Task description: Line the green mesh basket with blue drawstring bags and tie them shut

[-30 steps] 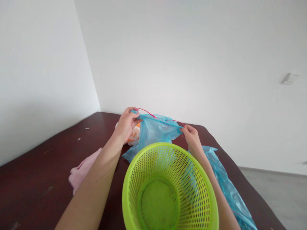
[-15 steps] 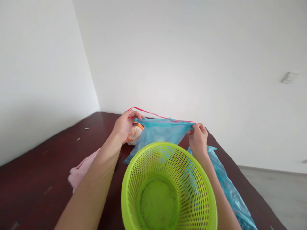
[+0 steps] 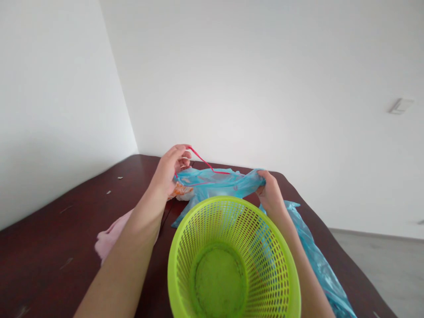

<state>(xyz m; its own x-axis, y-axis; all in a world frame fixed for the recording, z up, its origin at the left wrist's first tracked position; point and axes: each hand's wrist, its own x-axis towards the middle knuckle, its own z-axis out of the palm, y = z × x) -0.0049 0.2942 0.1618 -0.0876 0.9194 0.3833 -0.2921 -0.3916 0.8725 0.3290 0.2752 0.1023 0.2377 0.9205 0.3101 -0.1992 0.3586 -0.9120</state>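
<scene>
A thin blue plastic bag (image 3: 218,187) with a red drawstring (image 3: 202,160) is stretched between my two hands behind the basket. My left hand (image 3: 175,168) holds the bag's left edge, and the red string loops over its raised fingers. On the other side my right hand (image 3: 269,189) pinches the right edge of the bag's mouth, thumb on top. In front of the bag, between my forearms, a green perforated plastic basket (image 3: 218,278) shows its bare inside and hides the bag's lower part. An orange and white crumpled package (image 3: 182,191) lies beside my left hand, partly covered.
On the dark red table (image 3: 66,247), a pink cloth (image 3: 112,236) lies under my left forearm. Another blue plastic bag (image 3: 318,260) stretches along the right side. White walls stand behind and left; a wall switch (image 3: 401,106) is at right.
The bag's mouth has come down and spread wider, its rim now folded over near my right hand. My left hand has risen slightly, lifting the red string.
</scene>
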